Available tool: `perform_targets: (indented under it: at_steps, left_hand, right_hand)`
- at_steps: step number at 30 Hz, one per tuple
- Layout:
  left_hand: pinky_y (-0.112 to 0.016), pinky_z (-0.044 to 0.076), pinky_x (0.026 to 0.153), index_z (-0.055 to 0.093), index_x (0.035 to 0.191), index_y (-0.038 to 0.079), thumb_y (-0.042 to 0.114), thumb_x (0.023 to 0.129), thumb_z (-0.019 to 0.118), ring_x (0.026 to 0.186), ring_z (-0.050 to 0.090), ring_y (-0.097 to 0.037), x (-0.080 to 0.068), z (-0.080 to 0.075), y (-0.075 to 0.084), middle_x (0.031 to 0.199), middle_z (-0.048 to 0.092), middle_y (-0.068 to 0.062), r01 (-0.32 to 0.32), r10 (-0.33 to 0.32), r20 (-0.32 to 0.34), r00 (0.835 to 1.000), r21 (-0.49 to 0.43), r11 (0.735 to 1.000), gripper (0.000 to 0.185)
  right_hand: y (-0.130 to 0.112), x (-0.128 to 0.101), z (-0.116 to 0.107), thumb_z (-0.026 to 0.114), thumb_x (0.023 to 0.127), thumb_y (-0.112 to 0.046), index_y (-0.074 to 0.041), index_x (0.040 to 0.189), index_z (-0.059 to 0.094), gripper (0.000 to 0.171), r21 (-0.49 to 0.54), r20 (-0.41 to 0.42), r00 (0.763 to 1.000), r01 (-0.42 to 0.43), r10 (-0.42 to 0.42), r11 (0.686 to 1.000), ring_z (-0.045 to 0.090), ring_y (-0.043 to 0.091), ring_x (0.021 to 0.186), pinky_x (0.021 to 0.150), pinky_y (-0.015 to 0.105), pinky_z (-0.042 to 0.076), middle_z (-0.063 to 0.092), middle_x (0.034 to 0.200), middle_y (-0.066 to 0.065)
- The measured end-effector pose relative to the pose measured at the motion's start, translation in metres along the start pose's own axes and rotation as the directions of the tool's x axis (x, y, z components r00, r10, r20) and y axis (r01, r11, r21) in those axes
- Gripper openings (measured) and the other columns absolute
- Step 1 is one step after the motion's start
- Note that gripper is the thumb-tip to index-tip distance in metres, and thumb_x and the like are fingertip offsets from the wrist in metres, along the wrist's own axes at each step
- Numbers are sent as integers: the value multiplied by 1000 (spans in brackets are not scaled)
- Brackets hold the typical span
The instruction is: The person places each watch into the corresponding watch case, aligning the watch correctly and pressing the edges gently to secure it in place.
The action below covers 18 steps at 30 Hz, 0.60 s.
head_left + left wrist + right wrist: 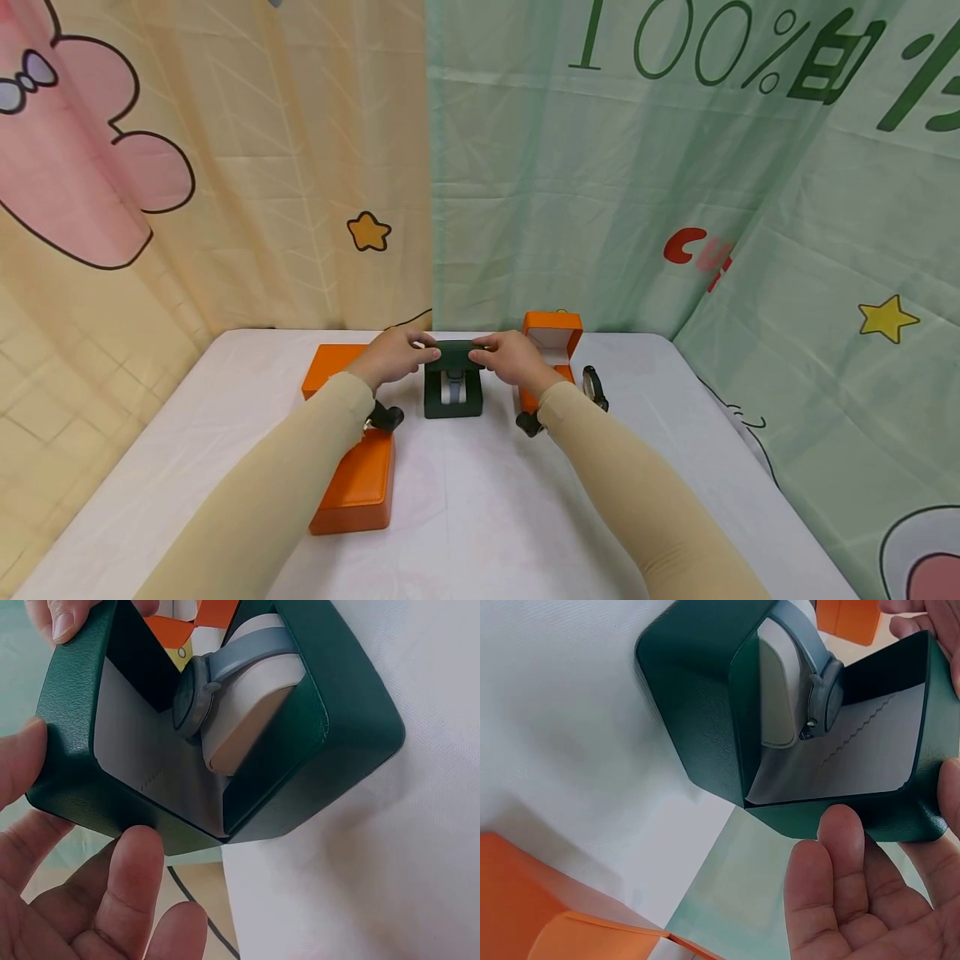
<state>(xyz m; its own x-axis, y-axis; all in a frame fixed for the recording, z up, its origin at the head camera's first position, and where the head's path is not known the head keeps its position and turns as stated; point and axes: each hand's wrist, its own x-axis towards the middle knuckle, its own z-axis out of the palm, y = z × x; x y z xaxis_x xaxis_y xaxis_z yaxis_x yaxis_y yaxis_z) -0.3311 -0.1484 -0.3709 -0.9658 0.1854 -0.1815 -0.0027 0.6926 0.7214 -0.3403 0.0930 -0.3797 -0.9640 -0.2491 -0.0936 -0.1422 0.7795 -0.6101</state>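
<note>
A dark green watch box (453,398) stands open at the middle back of the white table (465,508). Both hands grip its raised lid (453,353), my left hand (415,351) at the left end and my right hand (492,355) at the right end. Inside, a grey-blue watch (196,696) is strapped around a white cushion (251,712). In the left wrist view my fingers (127,881) curl under the lid's edge. The right wrist view shows the same watch (823,696) and my fingers (840,877) under the lid (877,742).
A flat orange box (352,479) lies under my left forearm. An open orange box (552,333) stands behind my right hand, with a dark watch (595,387) beside it. Printed curtains hang close behind the table and along both sides.
</note>
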Motion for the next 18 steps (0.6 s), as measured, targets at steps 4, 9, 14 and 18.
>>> perform_targets:
  at_steps: [4, 9, 14, 18]
  left_hand:
    - [-49, 54, 98, 70, 136, 20, 43, 101, 69, 116, 68, -36, -1, 0, 0, 131, 68, -13, -4, 4, -4, 1000, 4, 1000, 42]
    - [-47, 55, 96, 70, 136, 18, 42, 101, 69, 113, 69, -35, -2, 1, -1, 132, 68, -13, -23, 24, -13, 1000, 11, 1000, 43]
    - [-48, 56, 98, 69, 138, 16, 41, 102, 69, 114, 70, -36, -4, 2, -2, 140, 66, -13, -43, 43, -10, 999, 7, 999, 44]
    - [-48, 56, 99, 69, 138, 16, 40, 101, 69, 114, 70, -36, -5, 3, -2, 140, 67, -13, -50, 50, -12, 999, 12, 999, 44]
  right_hand:
    - [0, 0, 0, 66, 103, -44, -27, 148, 63, 47, 7, 1, 1000, -5, 5, 1000, 63, 24, 94, 82, 35, 56, 77, 117, 5]
    - [-1, -1, 1, 67, 103, -44, -27, 147, 63, 48, 22, 7, 1000, -15, 15, 1000, 63, 24, 96, 85, 36, 58, 76, 121, 5]
    - [0, -2, 2, 68, 103, -43, -26, 146, 64, 47, 28, 9, 1000, -19, 19, 999, 63, 24, 95, 84, 35, 58, 76, 120, 5]
    - [1, -2, 4, 68, 102, -42, -26, 146, 65, 46, 42, 8, 1000, -21, 21, 999, 63, 24, 94, 81, 34, 57, 76, 119, 4]
